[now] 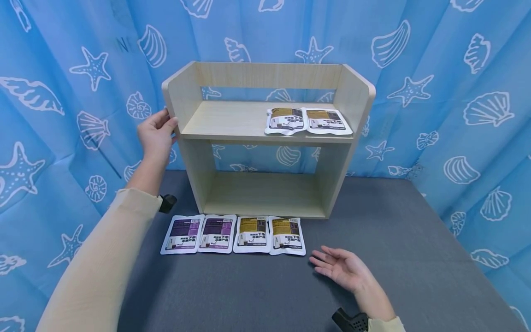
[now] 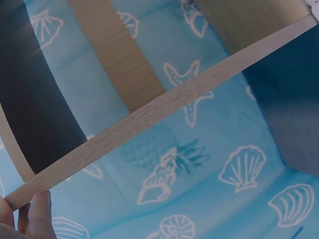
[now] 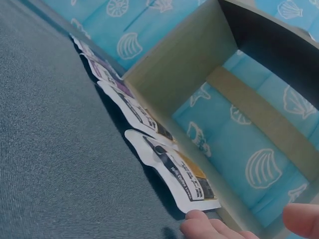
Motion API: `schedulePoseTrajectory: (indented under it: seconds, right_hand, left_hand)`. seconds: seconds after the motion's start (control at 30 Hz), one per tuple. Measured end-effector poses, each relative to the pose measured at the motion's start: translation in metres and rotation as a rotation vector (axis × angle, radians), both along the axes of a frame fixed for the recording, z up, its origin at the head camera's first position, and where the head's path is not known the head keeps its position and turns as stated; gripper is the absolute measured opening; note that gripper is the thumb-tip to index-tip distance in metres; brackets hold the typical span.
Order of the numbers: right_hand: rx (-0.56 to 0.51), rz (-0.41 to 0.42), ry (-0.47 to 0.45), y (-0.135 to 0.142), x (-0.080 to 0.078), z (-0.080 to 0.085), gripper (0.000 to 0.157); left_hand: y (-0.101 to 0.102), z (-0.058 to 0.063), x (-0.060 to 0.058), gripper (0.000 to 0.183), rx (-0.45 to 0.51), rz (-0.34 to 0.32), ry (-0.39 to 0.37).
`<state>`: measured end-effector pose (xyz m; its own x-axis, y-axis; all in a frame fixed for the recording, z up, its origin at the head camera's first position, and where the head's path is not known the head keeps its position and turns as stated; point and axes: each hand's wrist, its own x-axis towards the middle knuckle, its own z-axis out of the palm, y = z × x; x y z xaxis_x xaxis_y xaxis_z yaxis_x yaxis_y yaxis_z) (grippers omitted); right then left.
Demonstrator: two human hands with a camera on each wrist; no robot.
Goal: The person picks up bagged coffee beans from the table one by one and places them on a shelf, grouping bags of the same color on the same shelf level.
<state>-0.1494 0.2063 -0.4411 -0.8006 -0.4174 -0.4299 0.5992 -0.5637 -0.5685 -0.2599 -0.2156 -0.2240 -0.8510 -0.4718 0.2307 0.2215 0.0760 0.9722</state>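
Note:
A pale wooden two-tier shelf (image 1: 265, 210) stands on the grey table. My left hand (image 1: 156, 131) pinches the edge of its left side panel; in the left wrist view, fingertips (image 2: 40, 219) lie against that edge (image 2: 99, 152). My right hand (image 1: 342, 271) has its palm turned up and its fingers loosely extended. It holds nothing and is just right of a row of flat packets in front of the shelf. The row has two purple packets (image 1: 217, 234) at left and two gold-brown packets, the nearest one (image 1: 287, 235) at right.
Two more gold-brown packets (image 1: 286, 121) lie side by side at the right of the upper shelf board (image 1: 228, 120). A blue curtain (image 1: 439, 92) with white shell prints hangs behind and around the grey table (image 1: 394, 221).

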Motion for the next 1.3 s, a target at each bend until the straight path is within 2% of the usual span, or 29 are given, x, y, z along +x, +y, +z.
schedulePoseTrajectory:
  seconds: [0.37, 0.63, 1.03, 1.23, 1.3]
  right_hand:
    - [-0.028, -0.004, -0.021, -0.004, -0.003, -0.008, 0.063]
    - [-0.039, 0.030, -0.024, -0.009, -0.010, -0.010, 0.063]
    - [0.038, -0.030, -0.044, -0.021, -0.016, -0.007, 0.043]
    - [0.026, -0.003, -0.027, -0.027, -0.019, -0.006, 0.019]
    - [0.022, 0.011, -0.022, -0.030, -0.021, -0.006, 0.017]
  left_hand:
    - [0.000, 0.001, 0.000, 0.040, -0.004, 0.009, -0.017]
    - [0.001, 0.001, 0.001, 0.041, 0.000, 0.010, -0.024]
    - [0.001, 0.003, 0.002, 0.041, 0.011, 0.006, -0.024]
    - [0.000, 0.003, 0.002, 0.042, 0.021, -0.001, -0.025]
    - [0.000, 0.003, 0.001, 0.042, 0.021, -0.001, -0.024]
